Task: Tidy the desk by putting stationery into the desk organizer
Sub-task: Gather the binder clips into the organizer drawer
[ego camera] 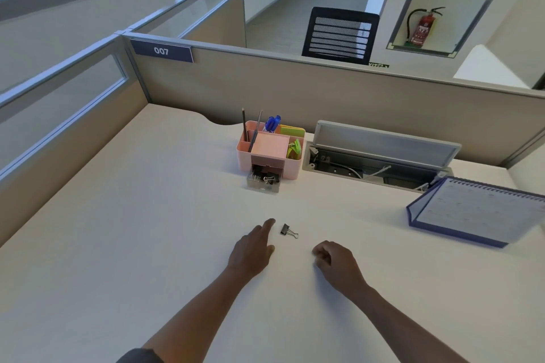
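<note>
While both my hands sit on the desk (pixel 147 230), the only writing I can actually read is "007" on the blue tag (pixel 162 51) stuck to the partition (pixel 295 91). Extinguisher (pixel 422 27) label in the wall niche is too small to make out, and the grid on the calendar (pixel 483 211) at my right is a blur.

Pink organizer (pixel 269 147) at the back of the desk: pencils (pixel 244 124) in the left slot, blue pens (pixel 272 122) behind the middle, yellow sticky notes (pixel 292 130) at the back right, something lime green (pixel 295 148) in the right slot. Its clear drawer (pixel 263 181) is pulled out and has black binder clips in it.

One clip (pixel 287 230) lies loose on the desk, well in front of the organizer. My left hand (pixel 253 247) is flat, fingers (pixel 267 225) together, tips just left of the clip, not touching. Right hand (pixel 336 262) is curled loosely with nothing in it, near the clip on its other side.
</note>
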